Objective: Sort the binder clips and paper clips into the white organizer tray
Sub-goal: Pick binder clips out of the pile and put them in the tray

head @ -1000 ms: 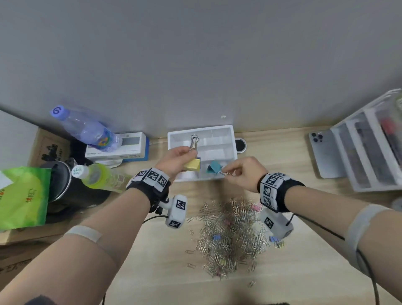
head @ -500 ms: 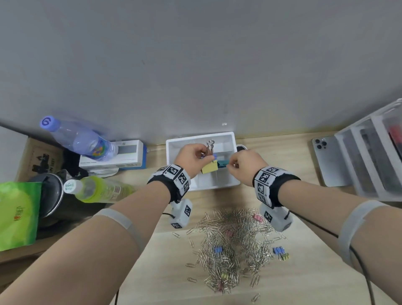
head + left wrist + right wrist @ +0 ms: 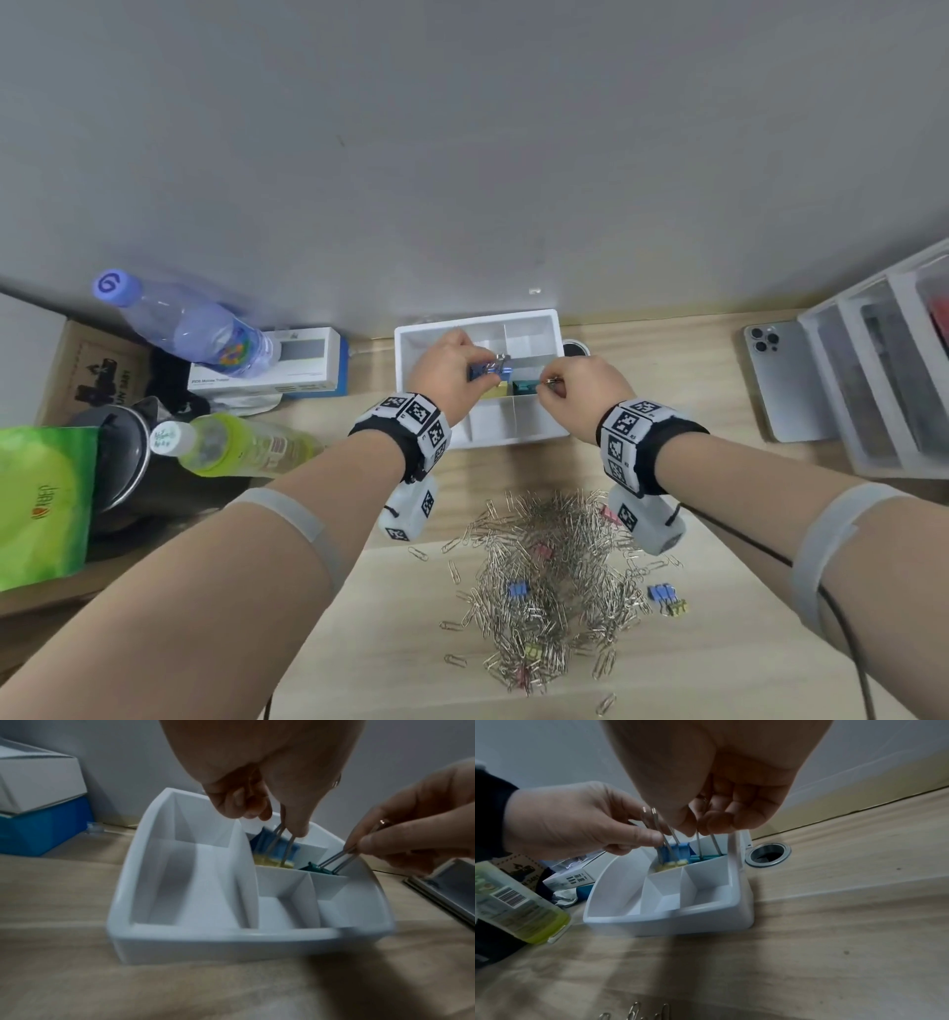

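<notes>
The white organizer tray (image 3: 513, 439) stands at the desk's back edge. Over its right half my left hand (image 3: 488, 367) pinches the wire handles of a blue binder clip (image 3: 272, 843) and a yellow binder clip (image 3: 270, 863), both hanging low inside a middle compartment. Just to the right, my right hand (image 3: 549, 385) pinches the handles of a teal binder clip (image 3: 706, 858), which sits down in the tray beside them. A pile of silver paper clips (image 3: 544, 575) with a few small coloured binder clips (image 3: 660, 592) lies on the desk nearer me.
Left of the tray are a white and blue box (image 3: 267, 365), a water bottle (image 3: 190, 324), a green drink bottle (image 3: 231, 447) and a green bag (image 3: 41, 503). A phone (image 3: 785, 380) and clear drawers (image 3: 898, 380) stand on the right. A desk grommet (image 3: 768, 854) sits behind the tray.
Both hands have moved forward from the tray's near edge to over its middle and have lowered their binder clips into it.
</notes>
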A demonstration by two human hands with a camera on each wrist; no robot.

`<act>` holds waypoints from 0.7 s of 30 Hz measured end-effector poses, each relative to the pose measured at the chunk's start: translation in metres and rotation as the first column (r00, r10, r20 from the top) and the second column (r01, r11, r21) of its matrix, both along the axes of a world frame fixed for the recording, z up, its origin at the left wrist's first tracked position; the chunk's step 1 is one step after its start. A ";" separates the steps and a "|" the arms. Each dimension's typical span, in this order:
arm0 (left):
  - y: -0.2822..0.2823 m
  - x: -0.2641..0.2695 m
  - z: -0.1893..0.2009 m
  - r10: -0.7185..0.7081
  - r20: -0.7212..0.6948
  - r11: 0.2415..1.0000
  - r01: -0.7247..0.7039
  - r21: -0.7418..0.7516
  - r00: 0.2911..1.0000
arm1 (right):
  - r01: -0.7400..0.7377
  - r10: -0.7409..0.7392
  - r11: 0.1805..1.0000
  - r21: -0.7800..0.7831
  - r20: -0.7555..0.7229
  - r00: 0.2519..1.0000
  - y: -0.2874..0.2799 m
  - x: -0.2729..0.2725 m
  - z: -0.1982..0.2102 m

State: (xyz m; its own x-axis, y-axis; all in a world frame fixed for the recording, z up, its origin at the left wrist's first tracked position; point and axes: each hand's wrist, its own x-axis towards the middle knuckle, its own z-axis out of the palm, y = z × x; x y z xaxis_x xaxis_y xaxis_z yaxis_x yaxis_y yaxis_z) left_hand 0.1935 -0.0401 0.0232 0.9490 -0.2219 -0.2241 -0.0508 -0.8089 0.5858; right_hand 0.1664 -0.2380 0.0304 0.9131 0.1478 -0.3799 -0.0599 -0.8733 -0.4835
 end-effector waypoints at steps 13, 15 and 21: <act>0.005 -0.018 0.010 0.033 -0.085 0.999 -0.030 0.032 0.996 | 0.106 -0.107 0.985 0.134 -0.005 0.994 0.007 -0.005 0.004; 0.010 -0.026 0.014 0.050 -0.103 0.997 -0.043 0.066 0.993 | 0.110 -0.110 0.986 0.127 -0.008 0.994 0.002 -0.008 0.005; 0.028 -0.065 0.018 0.116 -0.208 0.985 -0.086 0.149 0.971 | 0.124 -0.124 0.987 0.100 0.001 0.992 -0.021 -0.030 0.010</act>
State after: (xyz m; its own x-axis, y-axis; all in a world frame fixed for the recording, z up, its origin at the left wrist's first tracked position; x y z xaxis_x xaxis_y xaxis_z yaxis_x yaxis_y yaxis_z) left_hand 0.1282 -0.0124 0.0410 0.8911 -0.0798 -0.4467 0.1501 -0.8773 0.4559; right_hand 0.1361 -0.2590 0.0399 0.9295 0.0698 -0.3622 -0.1608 -0.8071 -0.5682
